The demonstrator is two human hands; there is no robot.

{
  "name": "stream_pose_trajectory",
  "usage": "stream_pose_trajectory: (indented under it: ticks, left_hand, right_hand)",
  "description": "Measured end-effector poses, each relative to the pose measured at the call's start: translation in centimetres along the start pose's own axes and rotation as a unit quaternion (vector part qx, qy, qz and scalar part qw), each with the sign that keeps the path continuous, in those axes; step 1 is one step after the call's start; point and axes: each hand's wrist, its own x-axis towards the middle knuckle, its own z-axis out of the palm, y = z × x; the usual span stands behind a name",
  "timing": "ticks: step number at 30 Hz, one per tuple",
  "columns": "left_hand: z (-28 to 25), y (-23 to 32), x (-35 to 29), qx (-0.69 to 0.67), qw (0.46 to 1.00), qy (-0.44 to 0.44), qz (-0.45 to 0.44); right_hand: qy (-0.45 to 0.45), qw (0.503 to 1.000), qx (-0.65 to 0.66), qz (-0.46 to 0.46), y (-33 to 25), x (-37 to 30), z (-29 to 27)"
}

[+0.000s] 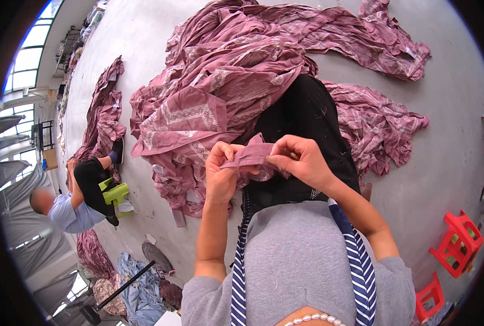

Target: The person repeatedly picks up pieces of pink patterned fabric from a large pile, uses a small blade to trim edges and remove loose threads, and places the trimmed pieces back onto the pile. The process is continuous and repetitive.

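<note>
Above my lap, both hands pinch a folded, seamed edge of dusty-pink cloth (pixel 250 154). My left hand (pixel 221 169) holds its left end, with the thumb and fingers closed on the fabric. Closed at the other end of the same strip is my right hand (pixel 302 158), its fingertips pressed together. From there the cloth seems to run down into a large heap of pink cloth with pale lace-like patterned bands (pixel 220 103), which spreads over my black-clad legs and onto the floor. Whether a thread or tool sits in my fingertips is too small to tell.
More pink cloth (pixel 375 122) lies to the right of my legs. On the left, a person (pixel 76 209) sits on a green stool (pixel 116 194) beside another pink pile (pixel 101 122). Red stools (pixel 457 244) stand at the lower right. Blue cloth (pixel 138 285) lies near a black pole (pixel 125 285).
</note>
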Motion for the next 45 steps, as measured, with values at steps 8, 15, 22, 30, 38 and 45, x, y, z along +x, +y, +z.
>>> stream_pose_trajectory:
  ticks: [8, 15, 22, 30, 38, 45]
  left_hand:
    - [-0.5, 0.0, 0.1, -0.039, 0.999, 0.010, -0.011]
    - [-0.1, -0.6, 0.2, -0.070, 0.997, 0.023, -0.022]
    - [0.2, -0.5, 0.3, -0.059, 0.997, 0.025, -0.030]
    - [0.7, -0.9, 0.4, -0.024, 0.999, 0.010, -0.036]
    - [2.0, -0.3, 0.9, 0.046, 0.997, 0.036, -0.057]
    - [2.5, -0.4, 1.0, 0.067, 0.995, 0.038, -0.060]
  right_hand:
    - [0.055, 0.995, 0.077, -0.044, -0.6, 0.0, -1.9]
    - [0.070, 0.981, -0.163, -0.080, -1.4, -2.3, -0.7]
    - [0.064, 0.986, -0.141, -0.062, -0.1, -1.8, 0.0]
    - [0.093, 0.969, -0.207, -0.099, -0.3, -1.2, 0.4]
    - [0.103, 0.946, -0.259, -0.167, -1.7, -1.2, -0.9]
    - [0.092, 0.889, -0.357, -0.272, -1.1, -0.4, -0.7]
